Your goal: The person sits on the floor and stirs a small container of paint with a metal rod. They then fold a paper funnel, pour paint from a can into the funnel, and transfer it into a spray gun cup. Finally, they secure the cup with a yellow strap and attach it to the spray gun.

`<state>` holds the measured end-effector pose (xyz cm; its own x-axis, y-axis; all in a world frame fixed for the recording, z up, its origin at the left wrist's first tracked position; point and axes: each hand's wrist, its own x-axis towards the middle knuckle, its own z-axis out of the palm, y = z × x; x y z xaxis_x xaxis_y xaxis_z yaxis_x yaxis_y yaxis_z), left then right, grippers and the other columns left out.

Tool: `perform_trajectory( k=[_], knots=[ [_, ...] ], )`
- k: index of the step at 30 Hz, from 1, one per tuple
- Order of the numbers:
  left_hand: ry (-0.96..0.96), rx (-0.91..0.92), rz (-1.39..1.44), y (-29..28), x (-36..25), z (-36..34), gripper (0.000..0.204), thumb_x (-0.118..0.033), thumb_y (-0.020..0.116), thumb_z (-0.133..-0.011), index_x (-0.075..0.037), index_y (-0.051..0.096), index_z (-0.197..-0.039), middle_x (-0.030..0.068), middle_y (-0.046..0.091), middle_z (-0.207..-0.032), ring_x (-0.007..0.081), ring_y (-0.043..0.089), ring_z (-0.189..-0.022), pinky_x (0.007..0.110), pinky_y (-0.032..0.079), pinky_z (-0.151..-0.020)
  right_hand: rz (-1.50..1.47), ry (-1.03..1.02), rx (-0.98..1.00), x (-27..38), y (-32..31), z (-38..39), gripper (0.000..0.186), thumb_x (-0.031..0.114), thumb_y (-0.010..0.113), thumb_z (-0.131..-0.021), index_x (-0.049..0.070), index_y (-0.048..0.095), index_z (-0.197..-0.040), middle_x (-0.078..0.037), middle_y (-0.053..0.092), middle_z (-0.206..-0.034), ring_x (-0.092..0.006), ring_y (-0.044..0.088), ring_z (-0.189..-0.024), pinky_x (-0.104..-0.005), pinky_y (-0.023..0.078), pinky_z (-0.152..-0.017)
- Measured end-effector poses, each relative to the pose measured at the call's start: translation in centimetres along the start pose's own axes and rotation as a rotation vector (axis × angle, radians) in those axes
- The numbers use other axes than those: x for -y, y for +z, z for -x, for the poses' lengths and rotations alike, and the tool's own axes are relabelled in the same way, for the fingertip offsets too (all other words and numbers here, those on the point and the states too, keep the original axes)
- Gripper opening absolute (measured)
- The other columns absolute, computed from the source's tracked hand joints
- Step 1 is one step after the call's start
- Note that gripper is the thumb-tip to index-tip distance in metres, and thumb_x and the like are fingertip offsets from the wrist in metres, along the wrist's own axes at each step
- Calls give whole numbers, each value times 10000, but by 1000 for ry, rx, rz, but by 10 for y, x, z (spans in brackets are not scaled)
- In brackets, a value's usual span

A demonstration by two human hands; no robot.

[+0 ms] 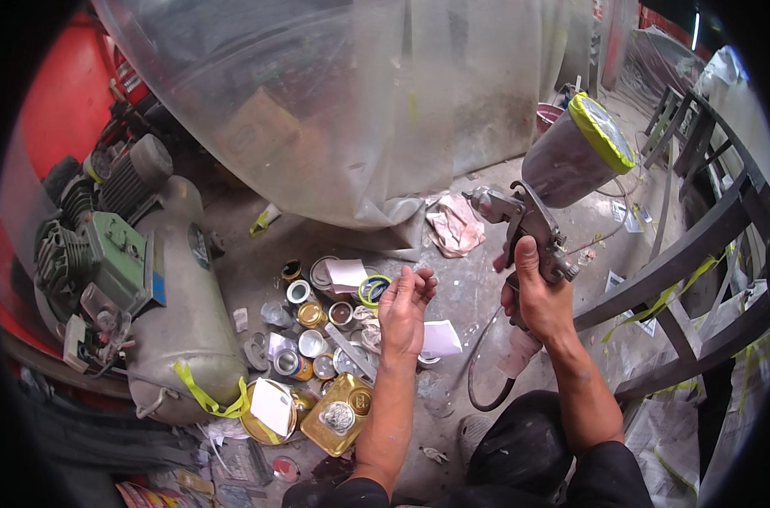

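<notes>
My right hand (537, 298) is wrapped round the grip of a metal spray gun (533, 220), its thumb up along the back of the body. On top of the gun sits a grey paint cup (567, 169), tilted, with yellow-green tape round its rim. A dark hose (486, 405) curves down from below the grip. To the left, my left hand (404, 315) is raised with its fingers curled together; whether something small is in them I cannot make out. Under it stand several paint cans, one of them an open tin (341, 313), and a gold metal can (338, 415).
A grey air compressor (182, 296) with a green pump lies at the left. Translucent plastic sheeting (385, 110) hangs ahead. A pink rag (455, 226) lies on the floor. Dark metal frame bars (681, 254) run along the right, close to the gun.
</notes>
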<state>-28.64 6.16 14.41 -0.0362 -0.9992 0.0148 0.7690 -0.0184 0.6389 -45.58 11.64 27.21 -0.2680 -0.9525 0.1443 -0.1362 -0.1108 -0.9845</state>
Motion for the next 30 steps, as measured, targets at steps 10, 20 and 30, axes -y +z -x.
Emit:
perform_trajectory(
  k=[10,20,30],
  knots=[
    [-3,-1,-6,1,0,0,261,-300,602,-1018,-76,624,-886,100,693,-1026,186,674,-898,325,557,-829,71,-25,62,2,1,2,572,574,513,-991,15,633,-997,-35,668,-816,-80,557,-490,-247,451,-414],
    [-7,3,-3,-2,4,-2,263,-301,599,-1019,-74,625,-890,97,695,-1031,182,677,-889,323,560,-826,73,-36,78,-3,-1,0,619,614,494,-979,10,632,-1004,-35,673,-835,-75,557,-487,-242,448,-411],
    [-10,3,2,-2,5,-3,258,-302,603,-1017,-78,624,-892,99,696,-1030,181,678,-887,322,560,-828,101,4,69,-7,-3,-2,688,683,452,-952,16,614,-985,-43,660,-839,-84,562,-506,-243,445,-425]
  ],
)
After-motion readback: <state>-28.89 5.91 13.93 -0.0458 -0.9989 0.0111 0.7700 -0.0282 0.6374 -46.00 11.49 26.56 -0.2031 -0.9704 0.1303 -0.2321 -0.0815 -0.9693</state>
